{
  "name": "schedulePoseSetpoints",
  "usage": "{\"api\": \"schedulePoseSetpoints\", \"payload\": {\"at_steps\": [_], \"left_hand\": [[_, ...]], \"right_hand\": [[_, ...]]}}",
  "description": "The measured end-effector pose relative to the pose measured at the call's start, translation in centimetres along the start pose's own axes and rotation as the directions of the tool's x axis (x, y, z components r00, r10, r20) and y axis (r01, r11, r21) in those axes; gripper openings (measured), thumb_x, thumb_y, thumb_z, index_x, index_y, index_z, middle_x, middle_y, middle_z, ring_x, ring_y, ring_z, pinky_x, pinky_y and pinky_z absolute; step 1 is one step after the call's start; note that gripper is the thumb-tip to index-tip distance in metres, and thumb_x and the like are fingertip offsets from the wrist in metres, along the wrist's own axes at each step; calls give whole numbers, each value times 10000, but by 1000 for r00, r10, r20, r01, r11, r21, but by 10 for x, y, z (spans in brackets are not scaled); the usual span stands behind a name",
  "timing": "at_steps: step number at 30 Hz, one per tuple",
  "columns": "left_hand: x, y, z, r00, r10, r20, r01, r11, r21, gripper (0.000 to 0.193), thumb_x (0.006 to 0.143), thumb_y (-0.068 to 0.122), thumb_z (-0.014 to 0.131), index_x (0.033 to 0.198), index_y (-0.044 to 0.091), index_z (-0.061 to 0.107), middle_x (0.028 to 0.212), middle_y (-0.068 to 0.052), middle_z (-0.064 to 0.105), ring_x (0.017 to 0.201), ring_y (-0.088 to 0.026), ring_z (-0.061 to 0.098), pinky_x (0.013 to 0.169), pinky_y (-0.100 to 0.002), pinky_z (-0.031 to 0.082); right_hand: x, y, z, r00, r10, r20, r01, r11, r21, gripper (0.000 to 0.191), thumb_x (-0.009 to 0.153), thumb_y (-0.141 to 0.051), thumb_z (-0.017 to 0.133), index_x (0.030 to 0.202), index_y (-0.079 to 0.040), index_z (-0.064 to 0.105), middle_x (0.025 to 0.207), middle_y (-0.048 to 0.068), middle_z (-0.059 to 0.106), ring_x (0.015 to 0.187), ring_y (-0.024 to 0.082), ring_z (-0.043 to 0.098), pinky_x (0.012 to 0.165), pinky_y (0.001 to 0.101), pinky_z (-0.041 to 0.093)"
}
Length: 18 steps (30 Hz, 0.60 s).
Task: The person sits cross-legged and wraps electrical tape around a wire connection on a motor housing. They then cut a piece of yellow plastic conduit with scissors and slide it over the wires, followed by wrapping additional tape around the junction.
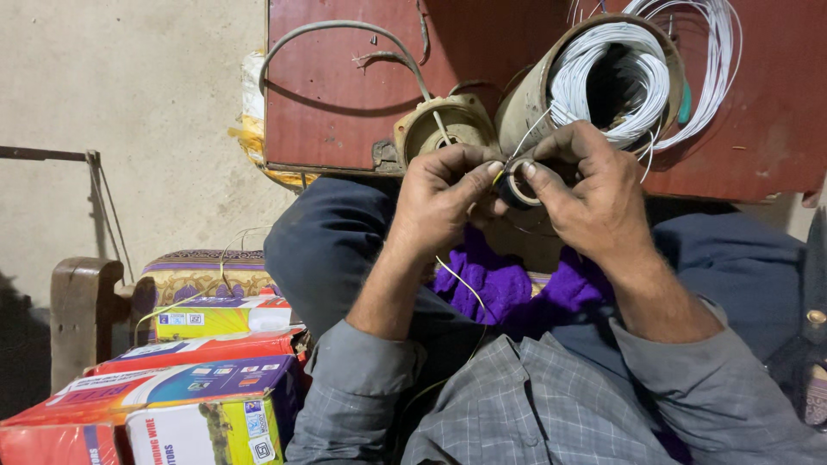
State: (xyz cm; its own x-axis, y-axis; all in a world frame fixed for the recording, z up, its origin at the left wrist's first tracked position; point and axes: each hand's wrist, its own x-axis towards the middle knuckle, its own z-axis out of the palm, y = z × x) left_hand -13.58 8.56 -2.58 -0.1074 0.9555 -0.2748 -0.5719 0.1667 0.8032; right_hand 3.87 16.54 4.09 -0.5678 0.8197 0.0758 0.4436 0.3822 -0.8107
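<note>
Both hands pinch a small tape roll [519, 182] over the lap: left hand [444, 194] thumb and forefinger grip its edge with a yellow strand, right hand [594, 185] clamps the other side. Motor stator [594, 82] on the red table [345, 95] looks already wound, white leads loose; taping seemingly just beginning.

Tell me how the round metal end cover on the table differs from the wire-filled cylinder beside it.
The end cover is smaller and shallow; the cylinder is larger and deep. The end cover has only a grey cable running to it; the cylinder is packed with white wire coils. The end cover sits left of the cylinder. Both are dull, tan metal resting on the red table.
</note>
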Motion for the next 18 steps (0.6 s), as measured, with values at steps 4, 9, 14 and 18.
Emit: {"api": "schedulePoseSetpoints", "payload": {"at_steps": [4, 9, 14, 18], "left_hand": [[4, -5, 9, 995, 94, -12, -94, 995, 22, 169, 1050, 159, 646, 1101, -1, 669, 848, -3, 674, 664, -59, 632, 562, -217, 506], [1, -6, 3, 997, 71, -33, -73, 996, -58, 155, 1038, 168, 643, 1053, 15, 662, 813, -5, 665, 618, -54, 616, 513, -204, 457], [-10, -11, 3, 988, 154, -28, -156, 985, -78, 149, 1063, 161, 649, 1063, 12, 660, 874, -7, 668, 740, -61, 627, 625, -226, 523], [-12, -17, 7, 986, 162, -30, -163, 985, -62, 154, 1059, 173, 641, 1072, 19, 652, 858, -7, 676, 720, -64, 629, 628, -218, 509]], "right_hand": [[-1, 7, -7, 996, -19, 82, 10, 994, 111, 155, 1032, -119, 683, 1119, 6, 651, 1102, 119, 751, 955, 160, 712, 838, 289, 582], [-8, 8, -7, 944, -280, 176, 292, 956, -43, 327, 881, -215, 818, 1090, 0, 686, 1355, 187, 623, 1208, 253, 664, 927, 354, 597], [-16, 13, -4, 954, -206, 216, 186, 976, 110, 316, 864, -174, 823, 1081, 9, 685, 1302, 165, 633, 1133, 222, 682, 924, 321, 597], [-13, 29, -12, 934, -229, 272, 153, 950, 274, 244, 874, -110, 795, 1056, 10, 686, 1268, 145, 673, 1115, 201, 682, 926, 290, 565]]}}
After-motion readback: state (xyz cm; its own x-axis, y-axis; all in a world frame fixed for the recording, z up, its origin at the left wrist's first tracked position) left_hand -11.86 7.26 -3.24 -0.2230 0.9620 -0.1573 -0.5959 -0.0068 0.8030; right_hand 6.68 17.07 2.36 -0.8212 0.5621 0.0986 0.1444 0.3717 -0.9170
